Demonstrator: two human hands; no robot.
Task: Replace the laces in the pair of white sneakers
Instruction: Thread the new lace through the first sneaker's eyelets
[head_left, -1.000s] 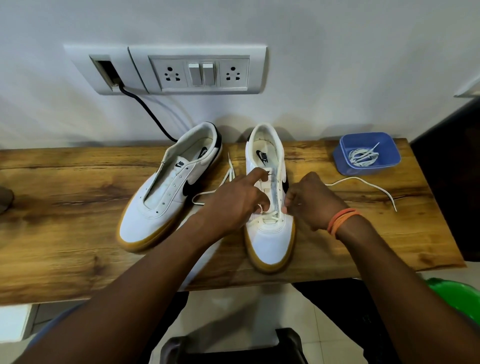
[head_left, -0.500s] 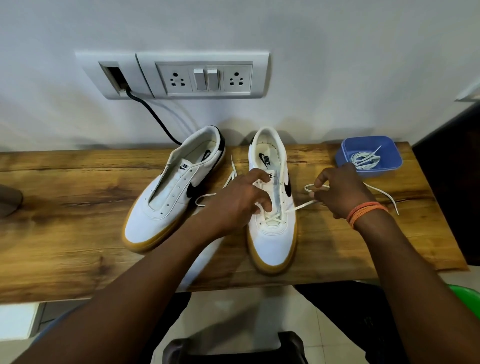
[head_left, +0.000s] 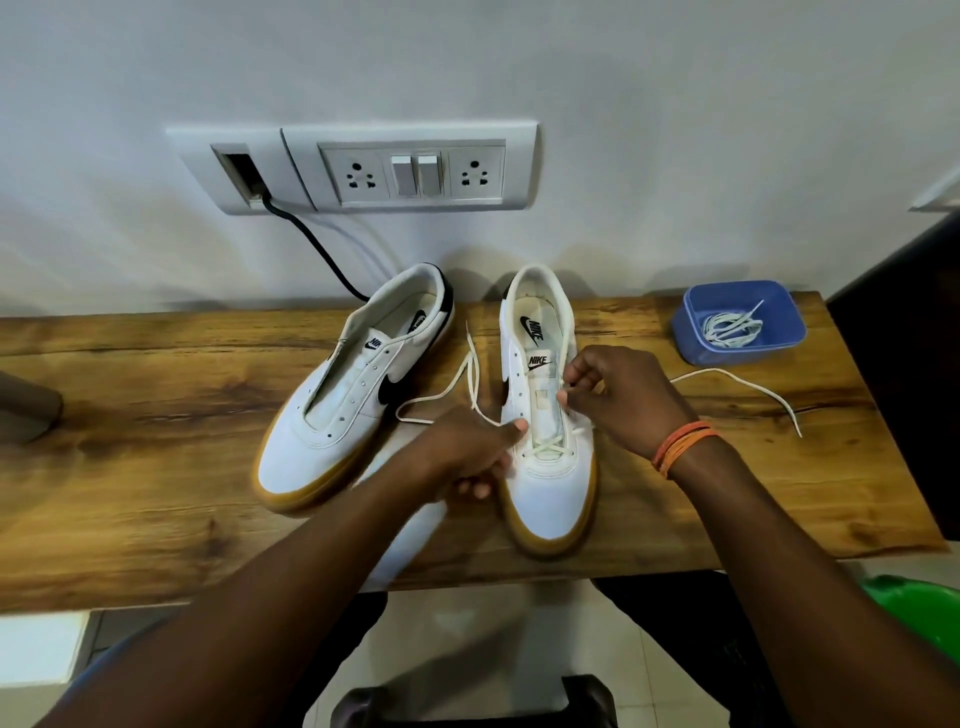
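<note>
Two white sneakers with gum soles stand on the wooden shelf (head_left: 130, 467). The left sneaker (head_left: 353, 395) has no lace in its eyelets. The right sneaker (head_left: 545, 415) has a cream lace (head_left: 543, 447) crossed through its lowest eyelets. My left hand (head_left: 467, 452) grips the left side of this shoe, thumb on the eyelet edge, with one lace end (head_left: 467, 374) trailing out beside it. My right hand (head_left: 618, 395) pinches the lace at the right eyelet row. The other lace end (head_left: 743, 384) lies across the wood to the right.
A blue plastic tub (head_left: 737, 322) with a bundled white lace sits at the shelf's back right. A switch and socket panel (head_left: 410, 169) is on the wall, with a black cable (head_left: 311, 244) running down behind the left sneaker. A green object (head_left: 919, 618) is below right.
My right hand has come back from the right to the shoe's right eyelets with the lace. My left hand has slid from the tongue down to the shoe's left side.
</note>
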